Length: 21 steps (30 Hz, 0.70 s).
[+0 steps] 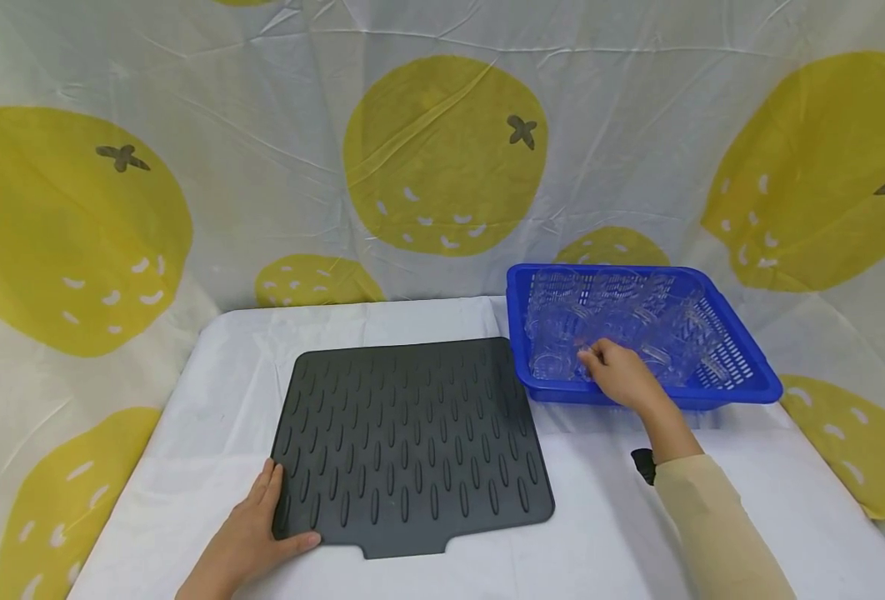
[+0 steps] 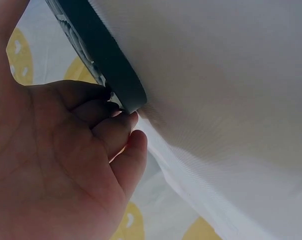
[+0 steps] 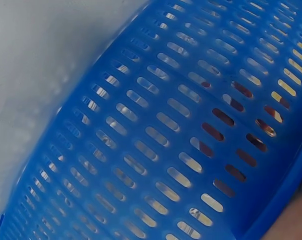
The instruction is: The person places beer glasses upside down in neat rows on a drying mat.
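A black ridged mat (image 1: 412, 433) lies flat on the white table, its short tab toward me. My left hand (image 1: 251, 521) holds its near left corner, the fingers along the left side and the thumb at the near edge. In the left wrist view, the bent fingertips (image 2: 123, 122) meet the mat's dark edge (image 2: 116, 65). To the right, a blue basket (image 1: 742, 392) contains several clear glasses (image 1: 615, 317). Over its near rim, my right hand (image 1: 618, 371) reaches in and pinches a clear glass (image 1: 583, 371), partly hidden by the fingers. The slotted basket wall (image 3: 151, 125) fills the right wrist view.
A white cloth (image 1: 600, 517) covers the table. Behind it hangs a pale curtain (image 1: 277, 167) printed with large yellow fruits. The basket stands close against the mat's far right corner. A black strap (image 1: 643, 465) shows beside my right sleeve.
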Each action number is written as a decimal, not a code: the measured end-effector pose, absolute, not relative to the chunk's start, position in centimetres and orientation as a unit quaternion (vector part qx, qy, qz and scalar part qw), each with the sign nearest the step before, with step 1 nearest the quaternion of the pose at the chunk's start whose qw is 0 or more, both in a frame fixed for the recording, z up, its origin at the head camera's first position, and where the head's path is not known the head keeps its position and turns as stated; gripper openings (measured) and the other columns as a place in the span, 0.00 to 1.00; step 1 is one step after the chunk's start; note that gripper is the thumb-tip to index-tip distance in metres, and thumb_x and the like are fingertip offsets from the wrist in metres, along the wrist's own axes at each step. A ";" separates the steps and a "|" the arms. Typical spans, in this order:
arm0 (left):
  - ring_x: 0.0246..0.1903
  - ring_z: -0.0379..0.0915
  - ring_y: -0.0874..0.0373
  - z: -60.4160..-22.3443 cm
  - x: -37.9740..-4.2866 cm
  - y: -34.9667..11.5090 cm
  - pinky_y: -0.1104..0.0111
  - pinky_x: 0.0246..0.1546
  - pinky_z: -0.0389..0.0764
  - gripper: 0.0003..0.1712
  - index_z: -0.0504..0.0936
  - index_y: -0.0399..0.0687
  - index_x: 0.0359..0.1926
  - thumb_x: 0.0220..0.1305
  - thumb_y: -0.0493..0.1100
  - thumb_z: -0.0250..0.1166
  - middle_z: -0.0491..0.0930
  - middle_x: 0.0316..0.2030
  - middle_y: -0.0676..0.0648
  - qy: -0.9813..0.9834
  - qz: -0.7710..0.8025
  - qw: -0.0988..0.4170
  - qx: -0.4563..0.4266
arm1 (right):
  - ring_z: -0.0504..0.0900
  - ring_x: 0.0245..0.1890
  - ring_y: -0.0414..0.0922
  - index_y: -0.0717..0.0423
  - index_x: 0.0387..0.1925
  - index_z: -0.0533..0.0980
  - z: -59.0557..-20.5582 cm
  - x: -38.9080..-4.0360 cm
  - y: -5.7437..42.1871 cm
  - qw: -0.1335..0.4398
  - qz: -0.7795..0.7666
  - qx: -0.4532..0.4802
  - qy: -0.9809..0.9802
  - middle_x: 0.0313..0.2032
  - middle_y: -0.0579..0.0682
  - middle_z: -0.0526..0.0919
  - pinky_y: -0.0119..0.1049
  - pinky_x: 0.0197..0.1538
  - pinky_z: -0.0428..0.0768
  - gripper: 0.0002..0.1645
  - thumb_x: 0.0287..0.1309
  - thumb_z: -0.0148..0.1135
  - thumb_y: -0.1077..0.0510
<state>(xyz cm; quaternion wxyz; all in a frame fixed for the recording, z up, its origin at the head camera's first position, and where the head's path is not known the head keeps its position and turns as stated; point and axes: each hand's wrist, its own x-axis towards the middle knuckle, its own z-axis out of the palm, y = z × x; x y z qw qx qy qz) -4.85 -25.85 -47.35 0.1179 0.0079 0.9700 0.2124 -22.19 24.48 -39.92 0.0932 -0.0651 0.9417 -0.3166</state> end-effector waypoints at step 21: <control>0.69 0.45 0.30 -47.5 -4.9 -25.9 0.38 0.61 0.60 0.75 0.48 0.23 0.72 0.42 0.74 0.70 0.42 0.72 0.26 0.969 0.215 0.125 0.000 | 0.68 0.30 0.52 0.69 0.42 0.64 -39.7 -22.2 24.5 -0.019 -0.505 -0.067 0.860 0.30 0.56 0.68 0.39 0.33 0.67 0.26 0.77 0.39 0.46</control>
